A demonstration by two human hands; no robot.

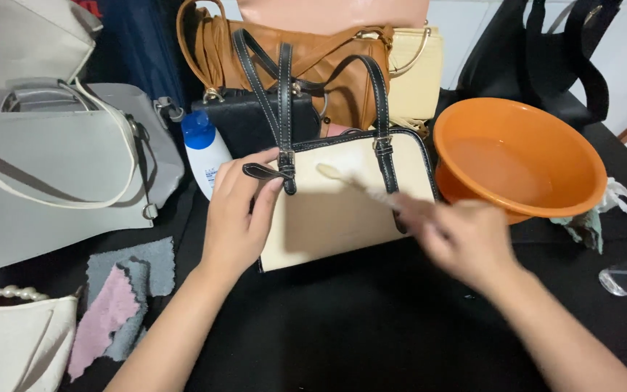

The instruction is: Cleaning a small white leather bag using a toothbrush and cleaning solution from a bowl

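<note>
Two hands in shot, both on one bag. Left hand [235,218], centre-left of frame, fingers spread and pressed flat on the cream handbag [328,218], thumb up by the black strap buckle. It steadies the bag, not clamped round anything. Right hand [466,243], centre-right, blurred w/ motion, closed round the handle of a small brush [350,181]; brush head sits on the bag's cream front, upper middle, btwn the two black straps.

Cream handbag: one, black trim, two black handles arching up, lying mid-frame on the black surface [371,327].

Just right of it, one orange basin [520,156], rim near the bag's right edge, looks to hold some water. One crumpled pale rag [593,218] tucked under the basin's right side. One clear object at far right edge, can't tell what.

Behind the bag, upper centre: one small black bag [252,120], one tan leather bag [328,65], one pale yellow bag [416,76]. One white bottle w/ blue cap [205,152] just left of the black one. Upper right: one black tote [546,58].

Left side: two grey bags, the big grey bag [45,174] w/ long straps, another above it in the corner. Lower left: one white bag w/ pearl handle [16,341], and cloth scraps [121,297], grey & pink, approx three pieces overlapping.
</note>
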